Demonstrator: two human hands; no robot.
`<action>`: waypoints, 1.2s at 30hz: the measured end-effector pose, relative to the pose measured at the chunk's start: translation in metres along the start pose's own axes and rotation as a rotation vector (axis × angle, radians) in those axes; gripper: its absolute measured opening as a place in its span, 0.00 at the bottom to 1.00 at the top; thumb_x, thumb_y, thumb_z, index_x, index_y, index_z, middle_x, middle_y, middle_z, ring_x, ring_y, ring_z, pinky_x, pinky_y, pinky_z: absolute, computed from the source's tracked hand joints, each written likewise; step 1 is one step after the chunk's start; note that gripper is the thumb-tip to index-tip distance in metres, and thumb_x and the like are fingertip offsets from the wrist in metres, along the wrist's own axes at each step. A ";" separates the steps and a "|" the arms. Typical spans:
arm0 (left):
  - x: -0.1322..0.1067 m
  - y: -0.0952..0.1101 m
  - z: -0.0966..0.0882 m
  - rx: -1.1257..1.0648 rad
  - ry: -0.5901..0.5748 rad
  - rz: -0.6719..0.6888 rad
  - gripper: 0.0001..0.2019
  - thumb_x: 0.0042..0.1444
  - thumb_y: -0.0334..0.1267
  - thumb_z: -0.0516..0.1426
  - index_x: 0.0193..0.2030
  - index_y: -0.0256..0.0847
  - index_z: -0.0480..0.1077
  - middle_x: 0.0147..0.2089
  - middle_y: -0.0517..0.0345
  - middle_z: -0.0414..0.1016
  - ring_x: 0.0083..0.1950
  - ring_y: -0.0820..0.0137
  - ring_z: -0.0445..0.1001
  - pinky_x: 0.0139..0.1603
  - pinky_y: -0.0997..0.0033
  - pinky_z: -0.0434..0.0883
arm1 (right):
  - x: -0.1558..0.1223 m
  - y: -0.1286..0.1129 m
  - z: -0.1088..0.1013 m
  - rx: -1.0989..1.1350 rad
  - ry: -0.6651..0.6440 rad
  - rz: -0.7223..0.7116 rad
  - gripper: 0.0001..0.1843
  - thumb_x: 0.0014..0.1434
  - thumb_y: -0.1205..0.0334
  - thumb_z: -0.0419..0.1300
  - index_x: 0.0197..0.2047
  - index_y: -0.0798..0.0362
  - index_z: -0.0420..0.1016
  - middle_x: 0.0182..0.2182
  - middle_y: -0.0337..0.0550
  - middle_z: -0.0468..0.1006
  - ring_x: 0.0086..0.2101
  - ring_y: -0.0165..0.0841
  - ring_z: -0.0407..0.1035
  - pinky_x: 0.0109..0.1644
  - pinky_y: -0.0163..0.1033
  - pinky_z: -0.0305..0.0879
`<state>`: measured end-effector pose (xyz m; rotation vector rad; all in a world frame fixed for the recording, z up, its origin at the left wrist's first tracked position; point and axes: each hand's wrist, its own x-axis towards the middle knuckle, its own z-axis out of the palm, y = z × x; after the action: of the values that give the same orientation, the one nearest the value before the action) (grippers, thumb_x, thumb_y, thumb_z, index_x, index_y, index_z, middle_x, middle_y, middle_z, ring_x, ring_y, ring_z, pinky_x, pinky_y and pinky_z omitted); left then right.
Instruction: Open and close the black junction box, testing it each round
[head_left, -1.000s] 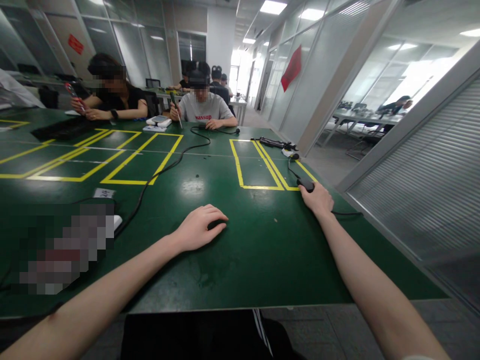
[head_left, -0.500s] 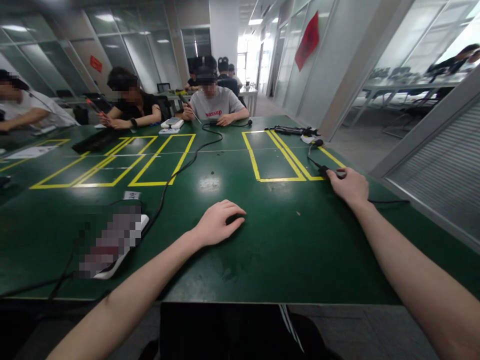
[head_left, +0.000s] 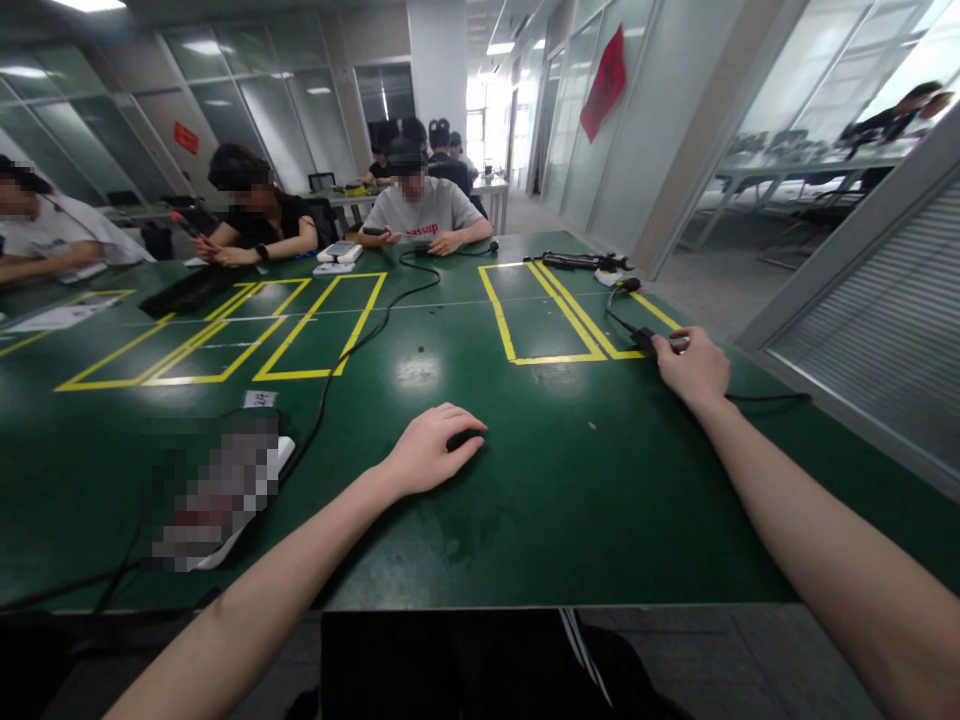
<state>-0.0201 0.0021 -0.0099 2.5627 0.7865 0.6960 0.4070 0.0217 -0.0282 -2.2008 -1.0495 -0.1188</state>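
My left hand [head_left: 435, 447] rests on the green tabletop [head_left: 540, 520], with the fingers stretched forward, the thumb apart from them and nothing between. Farther off to the right, my right hand [head_left: 696, 362] has its thumb and fingers closed on a small black corded device [head_left: 643, 340] lying on the table. Part of that device is hidden by the hand. One thin cable curves from it to a round black end piece [head_left: 628, 285]; another black cable [head_left: 772, 398] runs out to the right from under the hand.
Yellow tape rectangles [head_left: 559, 358] mark the table. A black folded stand [head_left: 581, 261] lies at the far right. On the left sit a blurred white-edged device [head_left: 285, 455] and a long black cable [head_left: 322, 400]. A person [head_left: 420, 205] sits opposite; others sit leftward.
The view has shifted slightly. My two hands keep nearly the same places. Across the table, the person has lowered the slim tool that was held upright.
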 end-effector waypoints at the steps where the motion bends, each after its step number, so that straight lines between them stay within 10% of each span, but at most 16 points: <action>1: 0.000 0.000 0.000 0.001 -0.001 0.001 0.09 0.68 0.38 0.57 0.49 0.44 0.78 0.49 0.53 0.83 0.52 0.62 0.79 0.57 0.56 0.76 | 0.000 -0.001 0.000 -0.003 0.009 0.032 0.15 0.66 0.52 0.57 0.50 0.51 0.75 0.43 0.55 0.82 0.47 0.53 0.76 0.52 0.55 0.70; 9: 0.001 0.000 0.000 0.014 -0.007 -0.003 0.09 0.68 0.38 0.57 0.48 0.43 0.79 0.48 0.53 0.83 0.51 0.62 0.79 0.56 0.57 0.76 | -0.002 -0.006 -0.002 -0.050 -0.031 0.009 0.26 0.57 0.56 0.67 0.57 0.57 0.75 0.52 0.59 0.79 0.51 0.52 0.74 0.55 0.52 0.70; 22: -0.001 0.000 -0.001 0.014 -0.023 0.003 0.09 0.68 0.38 0.57 0.48 0.44 0.79 0.49 0.54 0.83 0.52 0.62 0.79 0.56 0.58 0.76 | -0.001 -0.005 -0.017 0.212 -0.139 0.317 0.20 0.72 0.56 0.51 0.51 0.61 0.78 0.21 0.49 0.78 0.27 0.44 0.79 0.35 0.45 0.74; 36: 0.000 -0.001 -0.001 0.004 -0.014 0.030 0.08 0.68 0.37 0.58 0.47 0.41 0.79 0.48 0.53 0.83 0.51 0.62 0.79 0.55 0.59 0.76 | 0.001 0.008 -0.006 0.364 -0.075 0.203 0.37 0.54 0.55 0.69 0.66 0.52 0.67 0.52 0.58 0.78 0.24 0.37 0.76 0.30 0.45 0.76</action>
<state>-0.0205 0.0028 -0.0096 2.5846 0.7471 0.6858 0.4148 0.0150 -0.0277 -1.9738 -0.8066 0.2303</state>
